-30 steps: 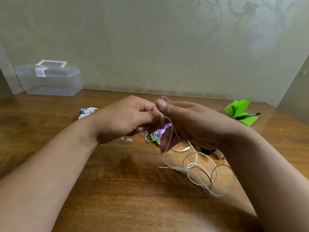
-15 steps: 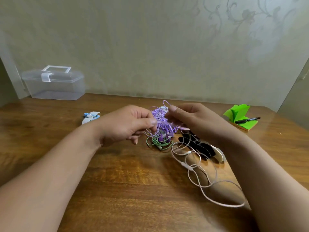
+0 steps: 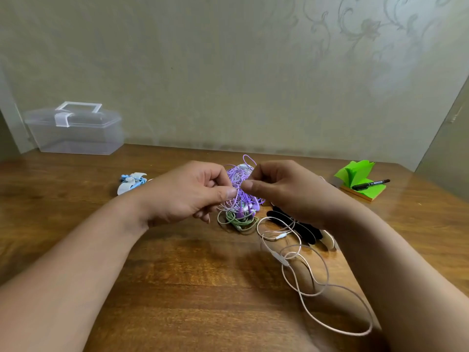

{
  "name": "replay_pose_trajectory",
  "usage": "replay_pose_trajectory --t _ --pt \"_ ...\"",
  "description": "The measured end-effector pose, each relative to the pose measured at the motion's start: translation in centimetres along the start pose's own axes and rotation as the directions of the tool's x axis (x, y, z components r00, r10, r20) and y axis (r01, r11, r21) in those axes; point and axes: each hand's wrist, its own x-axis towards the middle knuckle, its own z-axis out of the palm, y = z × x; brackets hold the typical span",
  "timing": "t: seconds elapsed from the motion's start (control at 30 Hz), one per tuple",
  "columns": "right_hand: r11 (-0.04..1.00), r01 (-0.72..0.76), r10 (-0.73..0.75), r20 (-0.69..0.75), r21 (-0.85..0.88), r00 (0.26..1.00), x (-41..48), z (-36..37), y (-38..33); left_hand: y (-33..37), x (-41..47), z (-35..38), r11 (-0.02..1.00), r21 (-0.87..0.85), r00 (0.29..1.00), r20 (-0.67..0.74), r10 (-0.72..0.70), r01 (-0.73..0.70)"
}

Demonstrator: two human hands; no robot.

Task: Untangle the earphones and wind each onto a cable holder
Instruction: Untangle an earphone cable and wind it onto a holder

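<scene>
Purple earphones point(image 3: 242, 181) sit bunched in a knot between the two hands at the middle of the tabletop point(image 3: 177, 275). The knot is longer than it is wide, with one loop poking out at the far end and the buds hanging at the near end over a green cable point(image 3: 237, 221) coiled beneath. The left hand point(image 3: 187, 194) pinches a purple strand between thumb and forefinger, and the right hand point(image 3: 284, 191) pinches the same bunch from the other side, with the thumb tips almost meeting. A pale cable point(image 3: 304, 262) trails from beside the knot toward the near right, its loops stretched along that diagonal on the wood. Black holders point(image 3: 302, 227) lie under the right wrist, partly covered, so their number is unclear. Whether the pale and green cables are caught in the purple knot is hard to make out. A blue-wound holder point(image 3: 132, 182) lies behind the left wrist. Compared with half a second ago, the hands have drawn closer together, while the pale cable lies much as it did
</scene>
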Motion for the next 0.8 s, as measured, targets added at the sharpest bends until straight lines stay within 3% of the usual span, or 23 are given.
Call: replay_pose_trajectory --t 0.23,0.43,0.63,0.8 --pt "0.998 0.062 -0.063 0.098 0.018 0.993 -0.04 -0.2 0.12 0.0 0.12 -0.16 1.0 0.028 0.999 0.039 -0.007 0.006" --pt "0.998 0.053 -0.053 0.022 -0.013 0.998 -0.04 -0.57 0.46 0.04 -0.23 0.02 0.999 0.023 0.986 0.166 -0.034 0.03" --pt "0.996 0.079 -0.082 0.1 0.032 0.992 -0.4 -0.71 0.07 0.2 -0.18 -0.17 1.0 -0.011 0.996 0.086 0.013 -0.012" --pt "0.987 0.071 -0.064 0.055 -0.143 0.996 -0.05 -0.62 0.13 -0.27 0.06 -0.06 0.993 0.115 0.996 0.092 0.001 -0.012"
